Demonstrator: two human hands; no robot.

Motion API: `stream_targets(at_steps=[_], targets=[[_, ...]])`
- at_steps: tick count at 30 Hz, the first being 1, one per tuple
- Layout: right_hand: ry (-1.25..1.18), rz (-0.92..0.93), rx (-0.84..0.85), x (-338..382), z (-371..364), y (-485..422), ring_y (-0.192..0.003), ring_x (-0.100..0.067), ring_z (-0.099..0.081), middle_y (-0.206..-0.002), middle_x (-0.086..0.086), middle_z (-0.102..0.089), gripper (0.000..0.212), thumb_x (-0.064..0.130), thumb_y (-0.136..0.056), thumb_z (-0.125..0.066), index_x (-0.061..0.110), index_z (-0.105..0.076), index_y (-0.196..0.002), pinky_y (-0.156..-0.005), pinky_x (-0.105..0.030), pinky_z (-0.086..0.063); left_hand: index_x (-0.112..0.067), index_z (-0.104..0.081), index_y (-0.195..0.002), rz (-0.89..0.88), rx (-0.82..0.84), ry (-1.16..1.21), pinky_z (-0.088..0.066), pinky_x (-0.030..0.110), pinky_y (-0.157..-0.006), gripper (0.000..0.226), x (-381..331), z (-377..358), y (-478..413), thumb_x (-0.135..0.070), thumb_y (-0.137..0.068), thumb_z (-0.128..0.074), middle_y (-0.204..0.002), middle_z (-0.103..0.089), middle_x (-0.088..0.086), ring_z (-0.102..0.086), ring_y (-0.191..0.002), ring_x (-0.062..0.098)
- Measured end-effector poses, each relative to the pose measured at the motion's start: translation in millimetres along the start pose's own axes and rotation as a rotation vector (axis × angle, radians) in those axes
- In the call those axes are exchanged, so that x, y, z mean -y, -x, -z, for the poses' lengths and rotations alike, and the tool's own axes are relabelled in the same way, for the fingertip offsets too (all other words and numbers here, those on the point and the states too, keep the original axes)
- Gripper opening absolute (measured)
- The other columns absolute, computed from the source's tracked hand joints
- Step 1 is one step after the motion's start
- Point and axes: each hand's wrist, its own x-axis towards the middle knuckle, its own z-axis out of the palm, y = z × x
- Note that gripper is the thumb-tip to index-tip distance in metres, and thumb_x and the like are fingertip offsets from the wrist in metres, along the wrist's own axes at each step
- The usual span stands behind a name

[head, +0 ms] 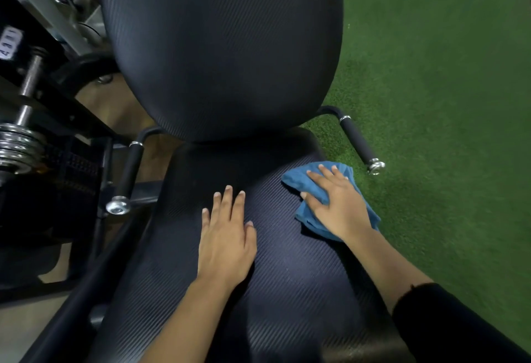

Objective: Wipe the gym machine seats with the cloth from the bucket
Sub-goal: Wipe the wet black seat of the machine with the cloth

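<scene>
1. Head view, nearest the camera: two bare forearms reach forward over the black ribbed seat (287, 276); the right arm carries a dark sleeve (448, 319) at the lower right.
2. Left hand (227, 242) lies flat on the middle of the seat, palm down, fingers straight and slightly spread, holding nothing.
3. Right hand (336, 204) presses palm-down on the blue cloth (313, 219), fingers extended over it rather than curled round it.
4. That cloth sits bunched on the seat's right edge, under the right hand and well to the right of the left hand, with folds showing past the fingertips and beside the wrist.
5. Farther on, the black backrest (224, 46) rises from the rear of the seat and fills the upper middle.
6. Two padded handles flank the seat: the left handle (130, 173) beside the left hand's side, the right handle (357, 140) just beyond the cloth.
7. Chrome weight plates (17, 147) and dark frame parts stand at the far left.
8. Green turf (445, 104) covers the floor on the right.
</scene>
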Motion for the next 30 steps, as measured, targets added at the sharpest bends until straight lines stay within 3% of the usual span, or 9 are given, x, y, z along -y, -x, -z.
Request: stream_targets(at_steps=[6,11,13,17,21,24,30], targets=[[-0.012,0.056,0.027,-2,9,34,-0.144,-0.012,-0.015,-0.151,0.007,-0.033,0.051,0.046,-0.091,-0.053,0.03,-0.046,-0.139,-0.118,-0.036,-0.017,-0.017,-0.015,-0.15,0.009,0.024,-0.025,0.0,0.039,-0.117,0.057,-4,-3,-7,-0.031,-0.098,-0.033,-0.159,-0.003,0.004,0.003,-0.146,0.02],[0.024,0.044,0.03,-17,19,67,-0.143,-0.01,-0.017,-0.149,0.011,-0.034,0.068,0.063,-0.08,-0.029,0.032,-0.048,-0.138,-0.116,-0.027,-0.012,-0.019,-0.014,-0.15,-0.003,0.068,-0.057,-0.001,0.042,-0.117,0.058,-4,-5,-2,-0.038,-0.099,-0.03,-0.159,-0.001,0.003,0.004,-0.146,0.021],[0.062,0.059,0.038,-20,17,50,-0.144,-0.012,-0.017,-0.151,0.007,-0.033,0.066,0.061,-0.082,-0.033,0.031,-0.046,-0.139,-0.116,-0.024,-0.008,-0.019,-0.014,-0.151,-0.008,0.083,-0.067,-0.002,0.043,-0.117,0.058,-4,-6,-1,-0.041,-0.099,-0.03,-0.159,-0.001,0.003,0.005,-0.146,0.021],[0.031,0.008,0.061,-19,12,23,-0.145,-0.015,-0.015,-0.153,0.007,-0.03,0.052,0.042,-0.09,-0.056,0.033,-0.043,-0.14,-0.114,-0.031,-0.017,-0.024,-0.015,-0.151,-0.021,0.105,-0.09,-0.003,0.046,-0.117,0.057,-5,-7,0,-0.042,-0.099,-0.029,-0.159,-0.004,0.004,0.003,-0.146,0.022],[-0.001,0.082,0.048,-17,18,53,-0.143,-0.017,-0.021,-0.15,0.006,-0.036,0.057,0.052,-0.086,-0.043,0.031,-0.048,-0.138,-0.115,-0.037,-0.024,-0.027,-0.016,-0.15,-0.016,0.113,-0.106,-0.004,0.047,-0.117,0.056,-8,-8,4,-0.044,-0.098,-0.028,-0.159,-0.005,0.004,0.002,-0.146,0.023],[-0.021,0.07,0.056,-19,24,81,-0.144,-0.009,-0.014,-0.151,0.014,-0.03,0.064,0.061,-0.082,-0.031,0.036,-0.044,-0.139,-0.117,-0.03,-0.016,-0.027,-0.015,-0.15,-0.005,0.116,-0.13,-0.005,0.048,-0.117,0.057,-12,-12,8,-0.046,-0.098,-0.027,-0.159,-0.005,0.004,0.001,-0.146,0.023],[0.001,0.075,0.091,-24,19,32,-0.145,-0.016,-0.013,-0.153,0.007,-0.028,0.052,0.041,-0.091,-0.056,0.034,-0.042,-0.141,-0.115,-0.028,-0.013,-0.027,-0.019,-0.15,0.031,0.092,-0.144,-0.004,0.048,-0.116,0.056,-13,-16,9,-0.045,-0.098,-0.03,-0.159,-0.01,0.005,-0.001,-0.146,0.023]])
